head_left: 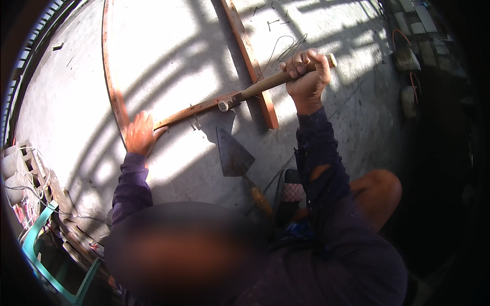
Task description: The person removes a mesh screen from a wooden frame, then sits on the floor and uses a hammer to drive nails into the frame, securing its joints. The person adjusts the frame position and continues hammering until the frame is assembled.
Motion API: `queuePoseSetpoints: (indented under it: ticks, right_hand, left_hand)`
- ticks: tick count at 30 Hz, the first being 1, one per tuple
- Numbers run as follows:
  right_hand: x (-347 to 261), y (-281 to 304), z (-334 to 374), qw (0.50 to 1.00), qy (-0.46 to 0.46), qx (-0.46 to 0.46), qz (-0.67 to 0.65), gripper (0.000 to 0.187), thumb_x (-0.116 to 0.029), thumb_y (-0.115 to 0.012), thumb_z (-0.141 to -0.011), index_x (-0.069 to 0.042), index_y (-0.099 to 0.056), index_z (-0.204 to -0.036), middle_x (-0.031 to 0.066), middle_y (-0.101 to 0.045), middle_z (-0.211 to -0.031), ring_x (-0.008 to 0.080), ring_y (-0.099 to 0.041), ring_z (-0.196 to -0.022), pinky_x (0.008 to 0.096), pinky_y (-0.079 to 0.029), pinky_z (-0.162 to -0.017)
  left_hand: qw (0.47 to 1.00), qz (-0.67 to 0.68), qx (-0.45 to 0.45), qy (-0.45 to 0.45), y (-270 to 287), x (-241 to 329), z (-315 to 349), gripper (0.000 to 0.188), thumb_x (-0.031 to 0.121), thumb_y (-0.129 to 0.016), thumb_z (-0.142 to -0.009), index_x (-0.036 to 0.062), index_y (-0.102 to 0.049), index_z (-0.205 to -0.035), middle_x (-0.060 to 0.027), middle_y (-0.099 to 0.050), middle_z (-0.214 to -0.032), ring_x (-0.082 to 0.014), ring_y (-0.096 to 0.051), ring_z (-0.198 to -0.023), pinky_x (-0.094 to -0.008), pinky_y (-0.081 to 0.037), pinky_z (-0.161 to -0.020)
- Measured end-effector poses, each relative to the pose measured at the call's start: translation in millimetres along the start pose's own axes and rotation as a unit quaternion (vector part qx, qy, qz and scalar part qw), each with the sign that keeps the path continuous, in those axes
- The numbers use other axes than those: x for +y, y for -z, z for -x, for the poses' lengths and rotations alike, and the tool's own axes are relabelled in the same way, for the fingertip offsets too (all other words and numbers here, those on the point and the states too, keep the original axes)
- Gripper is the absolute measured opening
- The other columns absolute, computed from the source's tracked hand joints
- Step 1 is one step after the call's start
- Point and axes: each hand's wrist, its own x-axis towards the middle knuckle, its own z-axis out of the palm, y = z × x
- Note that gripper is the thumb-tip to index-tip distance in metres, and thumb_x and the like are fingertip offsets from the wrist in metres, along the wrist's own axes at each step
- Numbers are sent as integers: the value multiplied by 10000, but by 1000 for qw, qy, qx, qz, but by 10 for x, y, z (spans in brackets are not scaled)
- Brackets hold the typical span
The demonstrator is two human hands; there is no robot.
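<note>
My right hand (309, 76) is wrapped round the wooden handle of a hammer (270, 83). Its head hangs over the right part of a wooden crosspiece (191, 110). At the left corner, my left hand (139, 133) grips the joint between that crosspiece and a long reddish wooden strip (106, 56), thumb along the crosspiece. Another long strip (246, 51) runs past the crosspiece's right end, where the hammer covers part of the meeting point. Below lies a trowel (235, 155) with a wooden handle, apart from both hands.
Several nails (275, 22) and a loop of thin wire (292, 47) lie on the concrete floor (168, 56). Concrete blocks and a green plastic piece (34, 237) stand at the lower left. More blocks (426, 51) are at the upper right. My knee (380, 191) is at the right.
</note>
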Motion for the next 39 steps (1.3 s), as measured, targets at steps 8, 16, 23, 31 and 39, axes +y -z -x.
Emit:
queuePoseSetpoints:
  ticks: [8, 16, 23, 31, 39]
  right_hand:
    - [97, -83, 90, 1000, 16, 8, 18, 217, -173, -630, -848, -125, -457, -726, 0, -419, -580, 120, -431, -468, 324, -409, -497]
    - [24, -454, 170, 998, 33, 46, 20, 278, -270, -637, -843, -156, -420, -712, -32, -403, -553, 126, -433, -448, 366, -454, -631]
    - [448, -1497, 716, 977, -78, -177, 84, 229, -169, -666, -829, -112, -490, -694, 7, -429, -547, 148, -432, -449, 358, -434, -554]
    - [118, -694, 32, 989, -102, 105, -15, 275, -221, -602, -867, -185, -380, -708, -27, -366, -564, 138, -407, -460, 404, -441, -636]
    - [74, 193, -470, 989, -61, 131, -12, 264, -218, -587, -850, -161, -360, -729, -20, -365, -579, 155, -374, -425, 429, -451, -566]
  left_hand:
    - [1000, -13, 20, -10, -1, 31, 14, 511, 456, -785, -809, 46, -641, -1080, -106, -594, -1059, -281, -592, -980, -412, -471, -742]
    - [1000, -5, 17, -2, -54, 138, 4, 501, 503, -723, -851, 88, -652, -1121, -96, -604, -1038, -260, -588, -1026, -401, -484, -769]
    - [999, 33, -13, 42, -19, 146, -11, 464, 360, -778, -831, 64, -619, -1152, -139, -633, -1136, -293, -599, -1092, -450, -496, -853]
    - [999, -14, 43, 19, -18, 156, -16, 597, 569, -772, -774, 66, -644, -1069, -70, -613, -1046, -219, -611, -1008, -381, -505, -755]
    - [996, -20, 80, 16, -17, 160, -15, 581, 557, -769, -781, 66, -645, -1067, -79, -616, -1052, -229, -611, -1015, -400, -506, -763]
